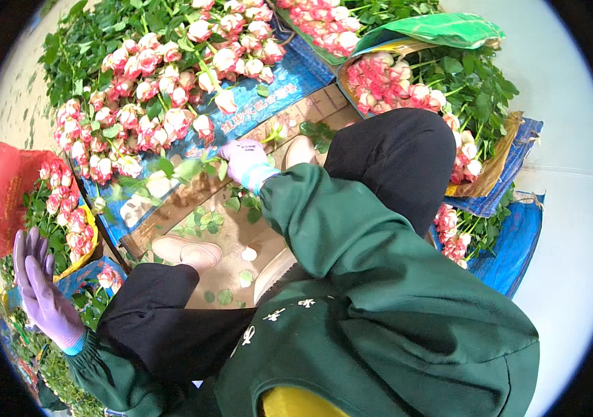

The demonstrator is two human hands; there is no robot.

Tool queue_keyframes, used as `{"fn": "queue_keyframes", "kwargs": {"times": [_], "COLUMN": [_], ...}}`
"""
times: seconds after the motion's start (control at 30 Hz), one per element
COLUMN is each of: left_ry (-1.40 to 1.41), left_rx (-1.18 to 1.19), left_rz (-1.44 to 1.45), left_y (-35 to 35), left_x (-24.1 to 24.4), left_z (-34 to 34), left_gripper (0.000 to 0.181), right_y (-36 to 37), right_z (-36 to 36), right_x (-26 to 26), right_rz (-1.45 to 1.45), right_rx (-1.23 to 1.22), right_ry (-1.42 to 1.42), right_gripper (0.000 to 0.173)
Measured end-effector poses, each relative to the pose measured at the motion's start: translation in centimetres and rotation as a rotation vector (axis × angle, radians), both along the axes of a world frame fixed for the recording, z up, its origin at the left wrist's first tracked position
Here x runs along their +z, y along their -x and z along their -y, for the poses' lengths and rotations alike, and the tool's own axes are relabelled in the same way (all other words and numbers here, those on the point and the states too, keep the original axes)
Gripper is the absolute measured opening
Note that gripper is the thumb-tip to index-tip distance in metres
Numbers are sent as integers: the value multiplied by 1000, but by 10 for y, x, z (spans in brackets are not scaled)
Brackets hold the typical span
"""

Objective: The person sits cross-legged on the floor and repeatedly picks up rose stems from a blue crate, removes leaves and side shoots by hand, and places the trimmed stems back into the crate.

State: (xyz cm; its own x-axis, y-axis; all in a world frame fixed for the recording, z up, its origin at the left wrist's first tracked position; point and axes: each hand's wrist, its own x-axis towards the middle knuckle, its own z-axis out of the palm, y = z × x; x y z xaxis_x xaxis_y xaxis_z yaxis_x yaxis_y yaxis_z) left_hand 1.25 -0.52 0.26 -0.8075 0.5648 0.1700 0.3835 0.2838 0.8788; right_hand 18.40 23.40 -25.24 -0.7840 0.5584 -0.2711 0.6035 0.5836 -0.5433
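Note:
My left hand (46,292), in a purple coated glove, is raised at the far left with its fingers extended and nothing in it. Near the middle, my right hand (244,159), gloved alike, is closed around a leafy rose stem (210,162) at the edge of the blue sheet. The stem's leaves reach left from the hand and look blurred; a pale blurred bloom (159,184) lies beyond them. Above spreads a large heap of pink-and-white roses (166,86) on the blue woven sheet (275,107). Another rose (278,133) lies just right of my right hand.
Wrapped rose bunches stand at the right (476,156), lower right (505,245) and left, by a red wrapper (15,198). A wooden board (171,213) edges the blue sheet. Loose leaves (205,219) and a petal (248,254) lie on the floor between my shoes (187,250).

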Motion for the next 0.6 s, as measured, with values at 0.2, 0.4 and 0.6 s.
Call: {"fn": "queue_keyframes", "kwargs": {"times": [0.2, 0.4, 0.6], "left_ry": [7, 2, 225], "left_rx": [-71, -221, -158], "left_rz": [-36, 230, 209], "left_y": [-1, 38, 105], "left_x": [3, -11, -26], "left_z": [-15, -11, 39], "left_gripper": [45, 45, 46], "right_y": [-31, -214, -491], "right_z": [-23, -100, -82], "right_x": [99, 274, 329], "right_rz": [-755, -1290, -1154], "right_rx": [-326, -537, -1022], "right_ry": [115, -222, -749], "right_gripper": [49, 29, 25]}}
